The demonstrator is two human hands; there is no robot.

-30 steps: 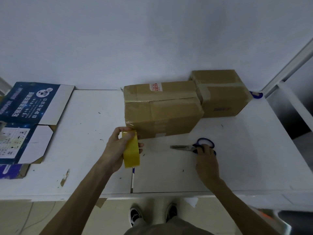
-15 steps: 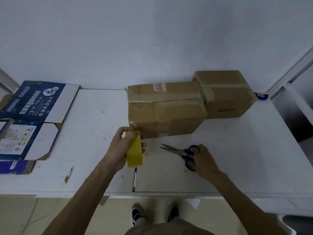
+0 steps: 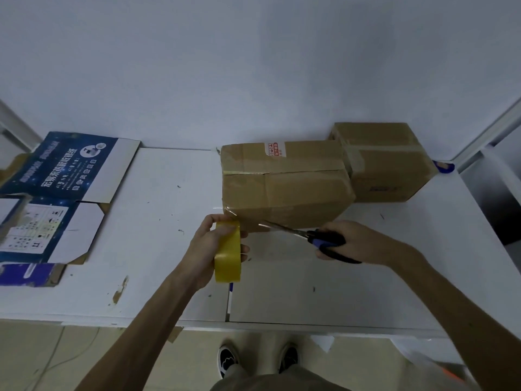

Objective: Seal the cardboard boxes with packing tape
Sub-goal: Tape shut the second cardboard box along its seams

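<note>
Left hand [image 3: 207, 249]: fingers and thumb curled round the yellow tape roll [image 3: 227, 256], roll held on edge just above the white table [image 3: 158, 249], near the front box's lower left corner.

Right hand [image 3: 365, 241]: clenched on the dark-and-blue handles of the scissors [image 3: 321, 239]. Blades point left, tips at the foot of the front box, close to the roll. Cannot tell whether the blades are parted.

Front cardboard box [image 3: 284, 187]: mid-table, top seam taped, red-and-white label on top, glossy film at its near left corner.

Second cardboard box [image 3: 386, 162]: behind and to the right, touching the first, taped across.

Flattened blue printed carton [image 3: 59, 179]: table's left end.
</note>
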